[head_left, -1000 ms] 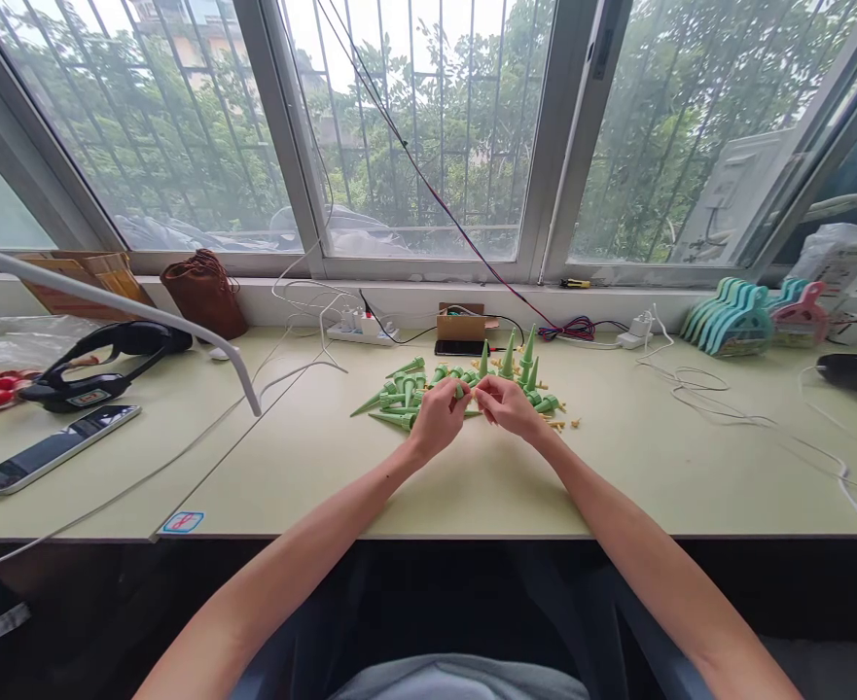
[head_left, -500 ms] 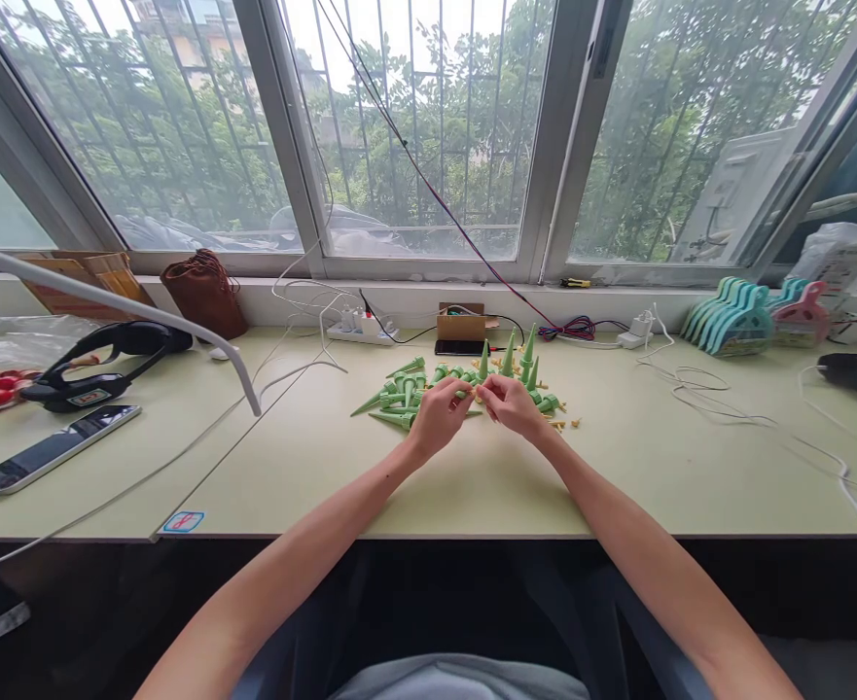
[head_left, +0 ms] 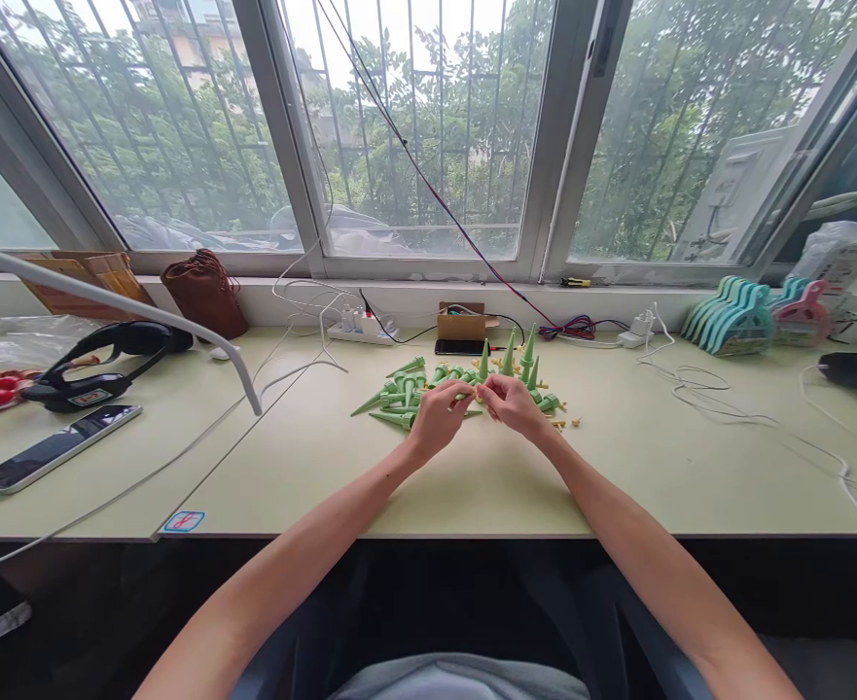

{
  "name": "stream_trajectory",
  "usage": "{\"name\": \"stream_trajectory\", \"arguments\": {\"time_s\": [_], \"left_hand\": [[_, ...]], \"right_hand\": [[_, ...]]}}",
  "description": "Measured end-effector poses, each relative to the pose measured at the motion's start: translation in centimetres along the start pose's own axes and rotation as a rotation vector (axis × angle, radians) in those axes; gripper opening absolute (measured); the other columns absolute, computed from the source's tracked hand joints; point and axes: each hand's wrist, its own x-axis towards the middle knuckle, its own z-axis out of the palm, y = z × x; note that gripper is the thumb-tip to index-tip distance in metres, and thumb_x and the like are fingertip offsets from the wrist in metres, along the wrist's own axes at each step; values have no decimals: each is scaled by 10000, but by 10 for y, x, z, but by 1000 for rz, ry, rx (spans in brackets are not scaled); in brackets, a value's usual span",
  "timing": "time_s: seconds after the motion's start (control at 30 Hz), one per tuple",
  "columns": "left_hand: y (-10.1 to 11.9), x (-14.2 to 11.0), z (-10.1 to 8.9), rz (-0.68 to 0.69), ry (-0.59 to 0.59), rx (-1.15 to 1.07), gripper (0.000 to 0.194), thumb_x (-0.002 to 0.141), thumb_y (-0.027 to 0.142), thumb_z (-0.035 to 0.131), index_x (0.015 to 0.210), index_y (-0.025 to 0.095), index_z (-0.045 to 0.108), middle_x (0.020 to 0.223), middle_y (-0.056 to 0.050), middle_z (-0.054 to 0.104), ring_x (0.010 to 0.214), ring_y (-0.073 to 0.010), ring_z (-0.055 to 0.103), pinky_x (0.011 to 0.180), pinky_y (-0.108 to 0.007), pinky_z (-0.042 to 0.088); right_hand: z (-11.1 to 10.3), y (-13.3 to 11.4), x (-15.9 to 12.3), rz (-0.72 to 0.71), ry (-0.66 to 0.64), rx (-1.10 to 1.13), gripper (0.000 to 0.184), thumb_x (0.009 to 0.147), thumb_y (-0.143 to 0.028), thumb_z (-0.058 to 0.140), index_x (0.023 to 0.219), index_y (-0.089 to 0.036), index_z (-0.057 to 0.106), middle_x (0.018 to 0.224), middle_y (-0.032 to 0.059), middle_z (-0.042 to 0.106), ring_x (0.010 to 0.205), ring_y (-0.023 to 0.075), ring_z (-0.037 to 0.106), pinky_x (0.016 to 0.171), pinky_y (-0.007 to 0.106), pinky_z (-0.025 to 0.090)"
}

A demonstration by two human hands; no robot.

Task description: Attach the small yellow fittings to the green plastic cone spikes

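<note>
My left hand (head_left: 439,413) is closed, its fingertips pinching a green plastic spike (head_left: 462,396) that they mostly cover. Against it, my right hand (head_left: 512,401) pinches a small yellow plastic piece, largely hidden by the fingers. The fingertips of both hands nearly meet above the table. Around the left hand lies a pile of green spikes (head_left: 391,393), pointed at one end and capped at the other. Just behind the right hand, several green cones (head_left: 508,356) stand upright. Small yellow pieces (head_left: 557,424) are scattered beside my right wrist.
Behind the pile are a dark phone (head_left: 461,347) and a small cardboard box (head_left: 461,322). A power strip (head_left: 362,331) and cables lie along the window. Headphones (head_left: 99,365) and another phone (head_left: 53,449) are at left, teal clips (head_left: 731,319) at right. A grey curved arm (head_left: 180,308) reaches in.
Both hands stay almost in place, with only a slight shift of the fingers at the point where they meet. The pile and the upright cones look the same.
</note>
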Motion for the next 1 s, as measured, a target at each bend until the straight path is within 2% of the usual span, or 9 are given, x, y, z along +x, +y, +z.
{"name": "stream_trajectory", "arguments": {"time_s": [0.17, 0.4, 0.73, 1.0], "left_hand": [[-1, 0, 0, 12, 4, 8, 149, 907, 239, 544, 883, 207, 688, 907, -45, 693, 765, -136, 623, 649, -243, 504], [0, 1, 0, 21, -11, 25, 157, 911, 258, 549, 866, 200, 688, 877, -38, 683, 684, -115, 594, 613, -232, 493], [-4, 2, 1, 126, 8, 5, 149, 901, 242, 578, 811, 194, 687, 835, -33, 675, 685, -112, 598, 570, -225, 476], [-5, 1, 2, 103, -19, 27, 175, 904, 251, 571, 788, 183, 684, 817, -35, 659, 648, -103, 576, 569, -230, 463]], "right_hand": [[0, 0, 0, 4, -10, -1, 417, 891, -586, 505, 704, -213, 490, 478, -29, 473, 442, 124, 434, 469, 259, 356], [1, 0, 0, -3, 3, -16, 404, 892, -567, 509, 703, -210, 497, 477, -28, 473, 446, 123, 428, 472, 257, 348], [1, -1, 0, -18, 19, -76, 415, 897, -526, 481, 640, -201, 471, 486, -20, 466, 477, 118, 406, 498, 258, 313], [2, 2, 2, -63, 18, -132, 488, 917, -535, 435, 565, -197, 423, 483, -18, 422, 502, 117, 384, 521, 262, 300]]}}
